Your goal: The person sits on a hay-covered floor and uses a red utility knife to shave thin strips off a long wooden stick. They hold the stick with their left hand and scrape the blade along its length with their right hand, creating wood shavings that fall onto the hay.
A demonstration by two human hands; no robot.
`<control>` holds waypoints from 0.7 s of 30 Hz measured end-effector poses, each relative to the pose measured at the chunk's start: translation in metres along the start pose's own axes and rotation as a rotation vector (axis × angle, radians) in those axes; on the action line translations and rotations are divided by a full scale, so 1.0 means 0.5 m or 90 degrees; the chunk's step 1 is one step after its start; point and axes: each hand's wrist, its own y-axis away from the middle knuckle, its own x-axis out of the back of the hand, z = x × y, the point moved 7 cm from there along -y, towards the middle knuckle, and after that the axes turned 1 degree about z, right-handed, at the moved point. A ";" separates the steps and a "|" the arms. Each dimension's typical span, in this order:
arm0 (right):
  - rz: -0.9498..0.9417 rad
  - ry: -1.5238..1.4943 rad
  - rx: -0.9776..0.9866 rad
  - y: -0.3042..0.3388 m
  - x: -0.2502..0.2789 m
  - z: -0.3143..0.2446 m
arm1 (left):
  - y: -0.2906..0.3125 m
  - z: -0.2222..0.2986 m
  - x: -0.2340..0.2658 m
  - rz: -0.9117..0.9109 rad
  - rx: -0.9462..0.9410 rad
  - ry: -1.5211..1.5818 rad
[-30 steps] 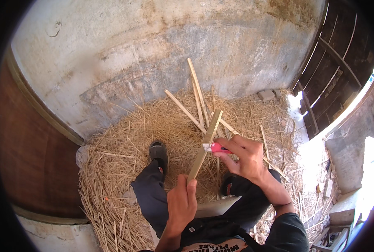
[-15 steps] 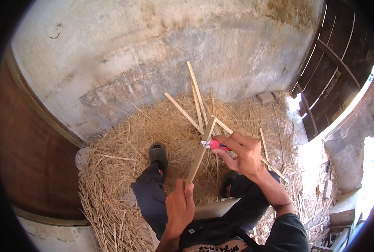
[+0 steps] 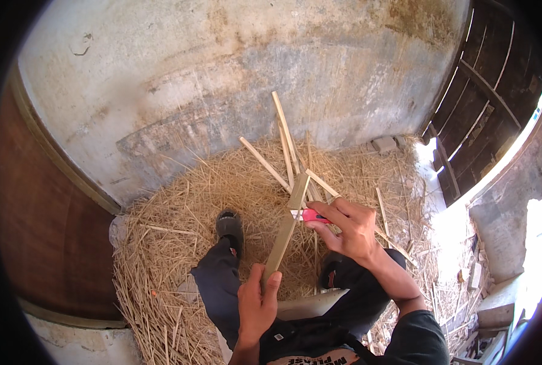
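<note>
My left hand (image 3: 258, 304) is closed round the lower end of a flat wooden strip (image 3: 280, 241), probably bamboo, which slants up and to the right in front of me. In my right hand (image 3: 351, 228) is a red utility knife (image 3: 316, 216), gripped between thumb and fingers. Its pale blade lies against the strip's right edge, above the middle of its length. Part of the knife's handle is hidden by my fingers.
Several pale strips (image 3: 283, 131) lie beyond the held one, some toward the stained wall (image 3: 222, 79). Straw and shavings (image 3: 173, 243) cover the floor round my shoes (image 3: 229, 226). A brown panel (image 3: 52, 231) stands left; dark boards (image 3: 483, 91) are at right.
The held strip has rolled so that its broad face shows more. My left hand has shifted slightly left, and the knife blade sits a little lower in the picture.
</note>
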 end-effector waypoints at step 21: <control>-0.048 -0.400 -0.327 0.014 -0.018 0.105 | -0.007 -0.004 0.006 0.045 -0.044 -0.041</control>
